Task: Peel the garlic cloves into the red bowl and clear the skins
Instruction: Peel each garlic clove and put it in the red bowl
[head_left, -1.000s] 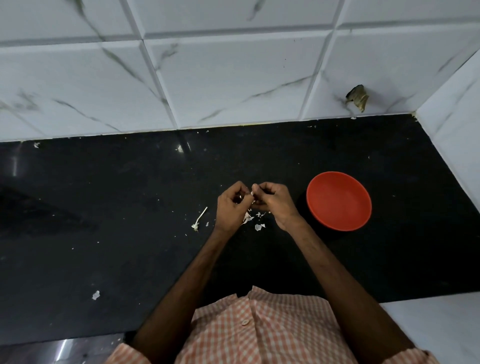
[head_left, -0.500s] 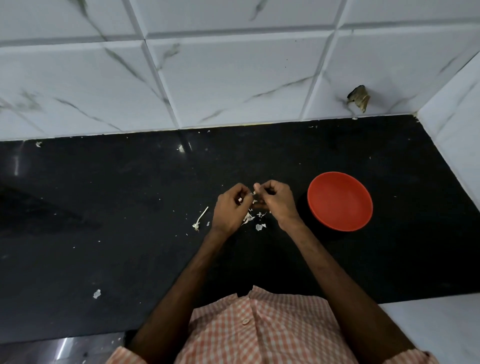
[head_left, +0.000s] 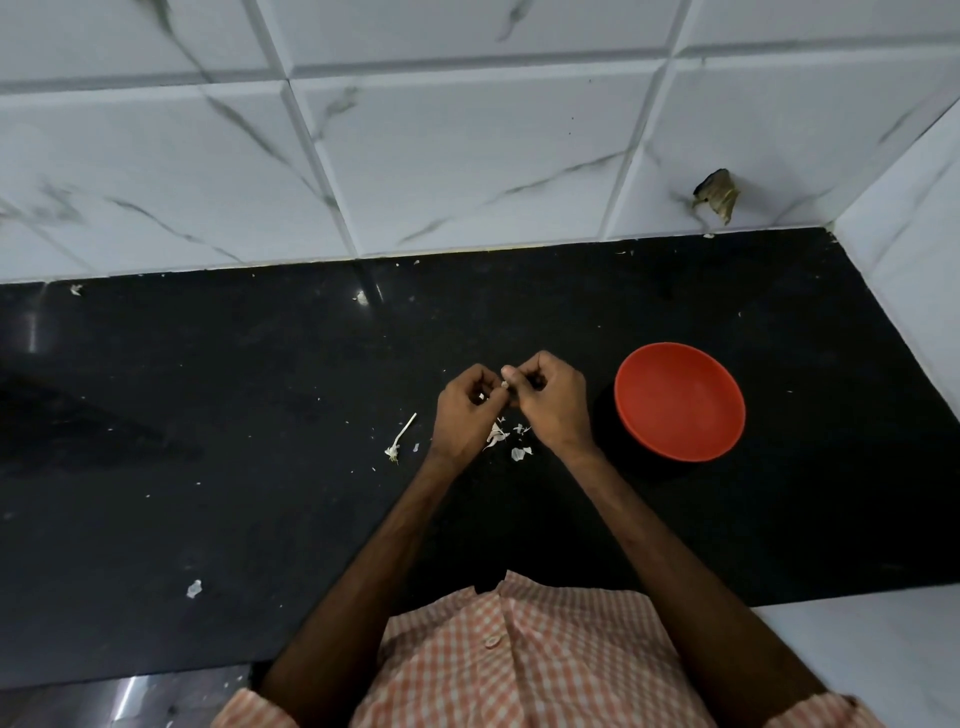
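My left hand (head_left: 464, 413) and my right hand (head_left: 551, 402) are held together above the black counter (head_left: 208, 441), fingertips pinched on a small garlic clove (head_left: 504, 385) between them. Most of the clove is hidden by my fingers. Loose white garlic skins (head_left: 506, 439) lie on the counter just below my hands. A garlic stem (head_left: 399, 440) lies to the left of my left hand. The red bowl (head_left: 679, 400) stands to the right of my right hand, apart from it, and looks empty.
A white marble-tiled wall (head_left: 441, 156) runs behind the counter and a side wall (head_left: 914, 270) closes it on the right. A dark scrap (head_left: 718, 195) hangs on the back wall. Small skin flecks, such as one piece (head_left: 194, 588) at the front left, dot the counter.
My hands stay in the same place over the skins; only the fingers shift slightly on the clove. The bowl has not moved.
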